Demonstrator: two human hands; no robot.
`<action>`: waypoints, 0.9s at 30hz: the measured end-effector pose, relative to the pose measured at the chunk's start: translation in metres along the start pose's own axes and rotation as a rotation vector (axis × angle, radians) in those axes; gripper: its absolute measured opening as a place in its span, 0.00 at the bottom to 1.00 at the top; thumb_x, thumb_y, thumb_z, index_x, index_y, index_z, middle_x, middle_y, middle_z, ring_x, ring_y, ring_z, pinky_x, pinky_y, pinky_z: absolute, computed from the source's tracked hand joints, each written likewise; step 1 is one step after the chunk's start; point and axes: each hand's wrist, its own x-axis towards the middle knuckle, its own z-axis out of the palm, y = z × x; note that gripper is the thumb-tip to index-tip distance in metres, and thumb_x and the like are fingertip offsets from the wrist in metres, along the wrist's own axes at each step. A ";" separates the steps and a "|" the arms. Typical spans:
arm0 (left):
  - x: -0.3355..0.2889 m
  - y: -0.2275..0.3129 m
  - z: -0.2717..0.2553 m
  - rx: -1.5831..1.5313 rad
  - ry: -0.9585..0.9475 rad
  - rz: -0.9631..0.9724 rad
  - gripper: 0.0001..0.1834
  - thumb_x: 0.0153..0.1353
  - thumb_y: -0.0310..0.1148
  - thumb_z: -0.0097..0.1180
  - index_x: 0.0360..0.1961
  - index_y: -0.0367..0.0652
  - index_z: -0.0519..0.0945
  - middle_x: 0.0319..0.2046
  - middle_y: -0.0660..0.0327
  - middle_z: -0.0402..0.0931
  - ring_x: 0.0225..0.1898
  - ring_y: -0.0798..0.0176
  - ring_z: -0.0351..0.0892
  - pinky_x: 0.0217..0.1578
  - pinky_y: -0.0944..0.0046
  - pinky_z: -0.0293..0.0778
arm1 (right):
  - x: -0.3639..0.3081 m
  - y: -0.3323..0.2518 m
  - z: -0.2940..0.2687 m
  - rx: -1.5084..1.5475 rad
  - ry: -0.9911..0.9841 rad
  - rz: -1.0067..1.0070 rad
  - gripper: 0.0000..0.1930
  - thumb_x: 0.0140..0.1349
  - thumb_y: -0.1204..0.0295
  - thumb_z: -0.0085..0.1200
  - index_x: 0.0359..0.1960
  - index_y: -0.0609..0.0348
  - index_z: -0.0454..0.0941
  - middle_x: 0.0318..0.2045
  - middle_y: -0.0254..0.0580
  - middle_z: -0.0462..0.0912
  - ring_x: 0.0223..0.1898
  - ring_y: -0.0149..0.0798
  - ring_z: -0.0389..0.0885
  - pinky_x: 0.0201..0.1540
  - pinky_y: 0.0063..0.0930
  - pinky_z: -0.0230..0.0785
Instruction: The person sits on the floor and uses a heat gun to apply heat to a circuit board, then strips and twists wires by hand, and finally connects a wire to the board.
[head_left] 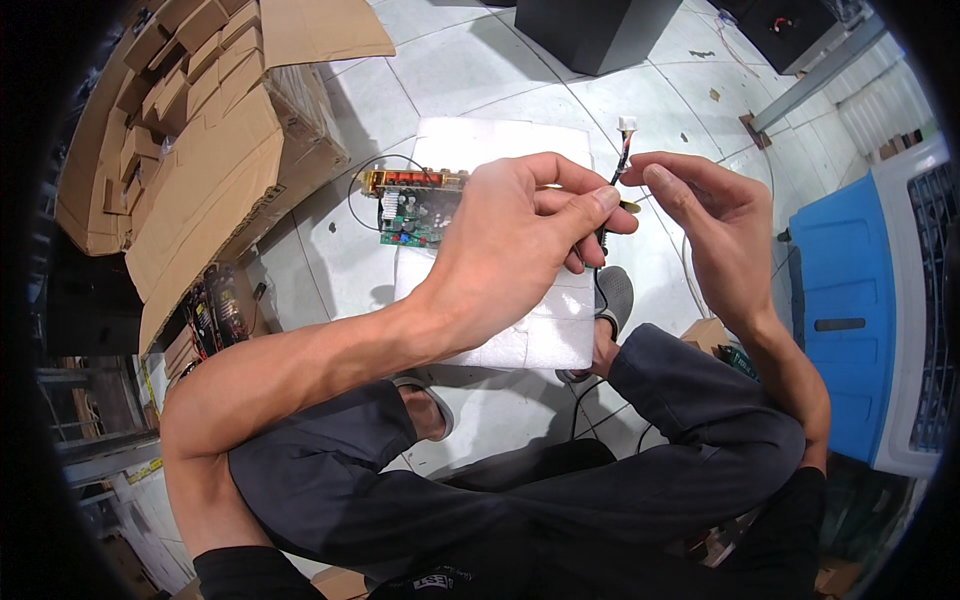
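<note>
Cable [618, 178], dark and slim, with a white connector [627, 123] at its upper end and coloured wires showing just below it; location: above the far right part of a white foam block [540, 330]. Left hand [530, 225]: closed, thumb and fingers gripping the cable, a small yellowish piece [629, 207] of unclear kind jutting out beside the thumb. Right hand [715, 200]: part-curled, fingertips just beside the wires; whether they pinch or touch them cannot be told. Progress, as judged: cable in hand and under handling, its connector free and joined to nothing; the work on it appears unfinished, and how much is left cannot be told. Circuit board [405, 225], green, at the foam's far left edge, partly hidden by the left hand; no join between it and the white connector. Containers: large open carton [215, 190], at left, holding brown cardboard pieces, small boxes or dividers; lower brown box [262, 312], nearer the person, with dark and red parts [215, 305] in it, too small to identify.
</note>
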 end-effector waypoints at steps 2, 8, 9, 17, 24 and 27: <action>0.000 0.000 0.000 -0.017 0.006 -0.004 0.14 0.70 0.33 0.55 0.46 0.30 0.78 0.35 0.54 0.85 0.29 0.73 0.78 0.34 0.72 0.74 | -0.003 -0.003 0.002 -0.049 0.006 -0.041 0.13 0.67 0.75 0.56 0.49 0.71 0.81 0.39 0.49 0.86 0.39 0.34 0.85 0.44 0.25 0.78; 0.001 -0.001 -0.001 -0.007 0.043 -0.005 0.12 0.69 0.30 0.56 0.44 0.29 0.78 0.31 0.57 0.84 0.29 0.73 0.78 0.33 0.71 0.73 | -0.013 -0.007 0.014 -0.077 -0.141 -0.068 0.21 0.68 0.78 0.52 0.61 0.71 0.72 0.52 0.54 0.81 0.56 0.39 0.78 0.61 0.34 0.67; 0.001 -0.002 -0.001 -0.011 0.050 -0.004 0.12 0.69 0.30 0.56 0.44 0.29 0.78 0.30 0.57 0.84 0.29 0.73 0.78 0.33 0.71 0.73 | -0.013 -0.002 0.019 -0.049 -0.093 -0.140 0.21 0.65 0.78 0.54 0.59 0.75 0.72 0.45 0.54 0.82 0.46 0.37 0.82 0.50 0.27 0.72; 0.002 -0.004 0.002 -0.076 0.090 0.021 0.14 0.66 0.31 0.59 0.40 0.26 0.78 0.25 0.57 0.82 0.26 0.72 0.77 0.28 0.72 0.72 | -0.017 -0.007 0.022 -0.079 -0.148 -0.138 0.23 0.64 0.79 0.52 0.61 0.75 0.69 0.44 0.54 0.80 0.44 0.39 0.83 0.49 0.29 0.74; 0.002 -0.004 -0.002 -0.043 0.100 0.012 0.13 0.67 0.30 0.58 0.41 0.26 0.78 0.27 0.56 0.83 0.26 0.72 0.77 0.29 0.72 0.74 | -0.015 -0.007 0.020 -0.109 -0.149 -0.099 0.21 0.64 0.78 0.54 0.58 0.76 0.72 0.45 0.56 0.81 0.46 0.40 0.83 0.50 0.28 0.73; 0.002 -0.002 0.000 -0.036 0.096 0.020 0.12 0.67 0.29 0.56 0.41 0.27 0.77 0.29 0.55 0.84 0.27 0.72 0.78 0.29 0.71 0.75 | -0.014 -0.004 0.019 -0.094 -0.077 -0.090 0.19 0.66 0.75 0.54 0.56 0.75 0.75 0.44 0.54 0.83 0.45 0.37 0.83 0.49 0.27 0.74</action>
